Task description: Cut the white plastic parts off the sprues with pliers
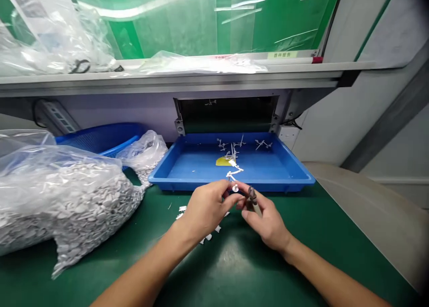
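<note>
My left hand is closed, thumb and fingers pinching a white plastic sprue with small parts on its thin branches. The sprue sticks up past my fingertips, in front of the blue tray. In my right hand is a pair of nippers, its dark head pointing up close to the sprue. The fingertips of both hands nearly meet. Small white plastic pieces lie on the green table under and beside my left hand. My palm hides some of them.
More sprues and a yellow piece lie in the tray, below a dark opening in the wall. Clear bags of white parts fill the left, before a blue basket. A metal shelf crosses above.
</note>
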`<state>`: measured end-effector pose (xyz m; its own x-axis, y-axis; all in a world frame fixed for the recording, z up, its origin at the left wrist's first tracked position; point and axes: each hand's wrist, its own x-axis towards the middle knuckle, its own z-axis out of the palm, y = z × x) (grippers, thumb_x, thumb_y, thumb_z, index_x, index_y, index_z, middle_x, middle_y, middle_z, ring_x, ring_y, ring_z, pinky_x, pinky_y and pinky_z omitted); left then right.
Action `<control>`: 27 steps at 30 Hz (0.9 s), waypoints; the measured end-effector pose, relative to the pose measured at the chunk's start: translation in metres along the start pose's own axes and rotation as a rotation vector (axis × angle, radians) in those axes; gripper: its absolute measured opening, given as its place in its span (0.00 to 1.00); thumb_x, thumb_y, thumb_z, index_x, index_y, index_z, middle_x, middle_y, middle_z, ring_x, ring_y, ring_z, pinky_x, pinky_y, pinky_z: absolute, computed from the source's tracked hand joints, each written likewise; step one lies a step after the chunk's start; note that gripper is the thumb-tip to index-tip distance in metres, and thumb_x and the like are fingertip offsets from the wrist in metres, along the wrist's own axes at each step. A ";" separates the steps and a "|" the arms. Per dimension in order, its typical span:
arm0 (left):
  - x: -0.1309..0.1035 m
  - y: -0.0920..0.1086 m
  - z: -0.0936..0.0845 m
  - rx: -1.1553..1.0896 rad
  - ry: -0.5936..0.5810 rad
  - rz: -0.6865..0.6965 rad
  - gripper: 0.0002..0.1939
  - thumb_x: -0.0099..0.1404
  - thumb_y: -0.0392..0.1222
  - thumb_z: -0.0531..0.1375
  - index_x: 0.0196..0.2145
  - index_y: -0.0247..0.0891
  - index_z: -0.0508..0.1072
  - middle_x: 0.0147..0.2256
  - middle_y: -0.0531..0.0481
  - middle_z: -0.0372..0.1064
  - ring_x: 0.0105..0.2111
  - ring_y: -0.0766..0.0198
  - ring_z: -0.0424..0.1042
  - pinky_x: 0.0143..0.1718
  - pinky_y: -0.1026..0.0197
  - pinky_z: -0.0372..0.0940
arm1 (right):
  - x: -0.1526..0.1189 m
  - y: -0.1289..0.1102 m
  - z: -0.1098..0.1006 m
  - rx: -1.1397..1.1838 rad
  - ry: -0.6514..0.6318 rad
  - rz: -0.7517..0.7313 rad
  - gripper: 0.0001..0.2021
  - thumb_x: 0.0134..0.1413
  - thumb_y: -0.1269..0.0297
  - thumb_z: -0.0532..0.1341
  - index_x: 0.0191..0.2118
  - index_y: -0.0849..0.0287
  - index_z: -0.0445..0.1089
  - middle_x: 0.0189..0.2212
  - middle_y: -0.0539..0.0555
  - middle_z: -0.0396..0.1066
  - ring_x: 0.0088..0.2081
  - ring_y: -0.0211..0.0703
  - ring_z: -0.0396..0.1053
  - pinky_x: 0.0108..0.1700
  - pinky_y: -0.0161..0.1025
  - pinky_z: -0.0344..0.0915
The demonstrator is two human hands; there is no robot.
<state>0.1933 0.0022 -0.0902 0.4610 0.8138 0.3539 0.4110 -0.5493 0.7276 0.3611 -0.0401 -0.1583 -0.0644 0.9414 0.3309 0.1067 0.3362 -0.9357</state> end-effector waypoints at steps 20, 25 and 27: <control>-0.012 -0.027 0.001 0.002 0.137 0.176 0.05 0.58 0.42 0.68 0.33 0.40 0.79 0.29 0.50 0.77 0.29 0.64 0.73 0.34 0.66 0.63 | 0.003 0.007 -0.006 -0.640 0.012 -0.197 0.16 0.46 0.76 0.56 0.42 0.56 0.68 0.38 0.52 0.70 0.40 0.46 0.65 0.45 0.42 0.62; -0.013 -0.032 0.004 0.108 0.166 0.299 0.06 0.63 0.43 0.64 0.34 0.38 0.77 0.29 0.52 0.76 0.28 0.66 0.73 0.33 0.66 0.64 | 0.003 0.011 -0.007 -0.638 0.018 -0.218 0.17 0.46 0.76 0.56 0.44 0.56 0.68 0.38 0.52 0.70 0.40 0.46 0.65 0.44 0.43 0.62; -0.013 -0.034 0.004 0.144 0.170 0.355 0.06 0.64 0.42 0.64 0.35 0.37 0.75 0.30 0.53 0.76 0.28 0.67 0.73 0.33 0.67 0.65 | 0.004 0.011 -0.006 -0.635 0.026 -0.232 0.18 0.46 0.76 0.56 0.44 0.56 0.68 0.39 0.52 0.70 0.40 0.46 0.66 0.45 0.43 0.62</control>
<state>0.1769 0.0098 -0.1217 0.4628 0.5821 0.6686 0.3607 -0.8126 0.4577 0.3683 -0.0328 -0.1670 -0.1330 0.8406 0.5251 0.6556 0.4720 -0.5895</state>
